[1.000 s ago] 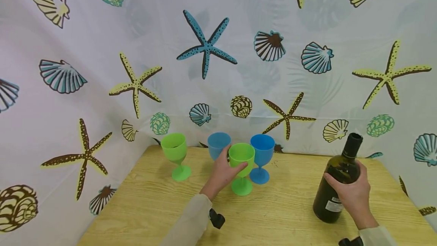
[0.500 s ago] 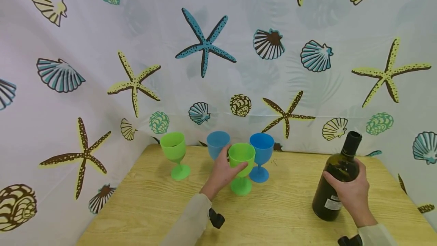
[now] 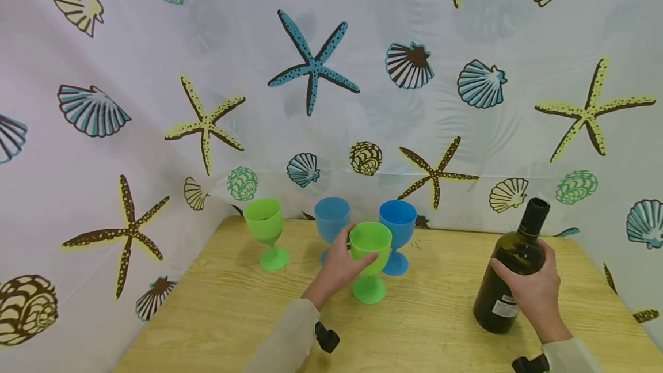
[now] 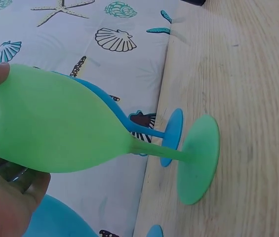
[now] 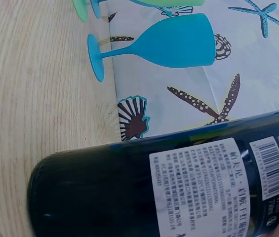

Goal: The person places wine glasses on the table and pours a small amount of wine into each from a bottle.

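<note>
My left hand (image 3: 339,266) grips the bowl of a green goblet (image 3: 370,252), thumb on the near side and fingers round the far left. In the left wrist view the goblet's foot (image 4: 199,160) is close to the tabletop; I cannot tell if it touches. On the right, my right hand (image 3: 536,292) holds a dark wine bottle (image 3: 505,281) round its upper body. The bottle leans slightly, its neck towards the right. A white printed label (image 5: 201,190) shows on it in the right wrist view. Behind the gripped goblet stand two blue goblets, one left (image 3: 331,217) and one right (image 3: 397,220).
Another green goblet (image 3: 264,226) stands at the back left of the wooden table (image 3: 414,327). A white cloth (image 3: 362,120) printed with starfish and shells hangs along the table's back edge and left side. Dark wrist devices (image 3: 326,337) sit at both sleeves.
My left hand has drawn the green goblet slightly towards me and to the right, away from the blue goblets. The right hand and the bottle stay about where they were.
</note>
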Motion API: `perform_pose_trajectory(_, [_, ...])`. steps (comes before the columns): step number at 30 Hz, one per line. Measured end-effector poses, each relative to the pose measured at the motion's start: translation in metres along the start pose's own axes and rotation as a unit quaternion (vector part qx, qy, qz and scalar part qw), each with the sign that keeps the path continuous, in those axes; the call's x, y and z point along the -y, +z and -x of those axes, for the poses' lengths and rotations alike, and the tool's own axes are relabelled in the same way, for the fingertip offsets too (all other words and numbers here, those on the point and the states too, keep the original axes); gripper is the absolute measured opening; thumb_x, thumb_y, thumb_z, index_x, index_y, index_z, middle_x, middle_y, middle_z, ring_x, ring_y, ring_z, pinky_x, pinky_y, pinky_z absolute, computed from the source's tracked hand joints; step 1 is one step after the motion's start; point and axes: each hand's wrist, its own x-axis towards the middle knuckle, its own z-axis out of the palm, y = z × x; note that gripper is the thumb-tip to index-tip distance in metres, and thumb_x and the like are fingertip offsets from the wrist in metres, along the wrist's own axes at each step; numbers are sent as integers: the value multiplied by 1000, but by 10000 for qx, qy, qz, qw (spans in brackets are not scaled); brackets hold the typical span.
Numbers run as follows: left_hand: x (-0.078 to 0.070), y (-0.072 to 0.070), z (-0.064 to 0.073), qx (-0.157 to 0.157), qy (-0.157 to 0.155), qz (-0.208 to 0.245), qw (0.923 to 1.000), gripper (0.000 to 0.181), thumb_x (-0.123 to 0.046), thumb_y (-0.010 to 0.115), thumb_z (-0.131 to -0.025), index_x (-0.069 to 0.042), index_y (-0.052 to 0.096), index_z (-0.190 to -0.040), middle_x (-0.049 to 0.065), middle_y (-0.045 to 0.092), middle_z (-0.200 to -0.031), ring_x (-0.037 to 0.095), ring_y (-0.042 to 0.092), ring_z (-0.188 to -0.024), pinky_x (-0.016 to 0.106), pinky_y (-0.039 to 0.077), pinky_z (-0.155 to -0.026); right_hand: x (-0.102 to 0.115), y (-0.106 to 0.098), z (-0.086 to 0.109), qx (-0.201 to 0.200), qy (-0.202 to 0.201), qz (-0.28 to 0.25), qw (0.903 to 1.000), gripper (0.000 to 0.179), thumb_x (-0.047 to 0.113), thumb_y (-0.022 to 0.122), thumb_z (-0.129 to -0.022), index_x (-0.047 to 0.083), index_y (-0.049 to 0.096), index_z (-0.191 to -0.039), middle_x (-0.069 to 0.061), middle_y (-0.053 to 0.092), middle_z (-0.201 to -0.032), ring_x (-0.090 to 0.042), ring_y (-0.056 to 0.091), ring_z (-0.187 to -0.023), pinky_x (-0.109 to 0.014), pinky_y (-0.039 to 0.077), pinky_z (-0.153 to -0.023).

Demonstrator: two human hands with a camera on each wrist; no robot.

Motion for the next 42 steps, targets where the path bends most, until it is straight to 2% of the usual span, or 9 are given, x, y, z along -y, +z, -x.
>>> perform_pose_trajectory(7, [0,3,4,118,228,54,9997,81,-44,70,-83,-7,31,-143,8,47,-130,22,49,-114,44,43,-94,0,2,-1,-71,-58,-12,10000,94,25,82,-74,12,24,-147,-19,44,-135,-37,46,-118,-53,37,-95])
perform_pose_trajectory(16, [-1,7,10,296,261,217,9990,82,-45,70,-83,-8,30,-145,5,49,-129,22,49,-117,45,41,-97,-1,2,-1,-78,-30,21,10000,95,26,82,-73,12,24,-147,-20,44,-134,-37,46,-118,-53,37,-95])
perform_pose_trajectory(21, [-1,9,12,335,184,203,9991,82,-46,69,-84,-9,28,-146,6,48,-132,23,47,-121,46,39,-99,-1,2,0,-28,0,87,10000,95,28,82,-74,12,24,-147,-21,44,-134,-38,46,-118,-54,37,-95])
perform_pose_trajectory(25, [-2,11,14,462,253,202,9984,84,-46,67,-85,-7,26,-147,10,46,-135,25,45,-123,47,38,-100,-1,1,0,-51,18,180,9998,96,29,82,-73,13,24,-147,-22,45,-133,-38,46,-118,-54,37,-95])
perform_pose_trajectory(30, [-4,16,17,605,327,212,9974,82,-45,66,-87,-7,25,-147,8,46,-135,23,45,-123,43,39,-100,0,0,1,-92,35,141,9999,95,27,82,-73,11,24,-147,-22,44,-134,-39,45,-118,-55,37,-96])
perform_pose_trajectory(38, [-11,22,20,764,288,308,9962,79,-43,65,-88,-12,25,-148,5,43,-138,21,44,-124,42,39,-100,1,1,0,-166,-156,44,9997,92,24,82,-73,9,26,-145,-21,44,-133,-39,46,-117,-55,37,-94])
perform_pose_trajectory(42, [-13,26,21,836,304,399,9952,80,-40,66,-88,-10,23,-149,6,44,-137,21,45,-123,42,39,-100,0,1,-1,-224,-223,6,9995,89,21,82,-73,9,28,-144,-19,46,-132,-36,47,-117,-53,37,-94])
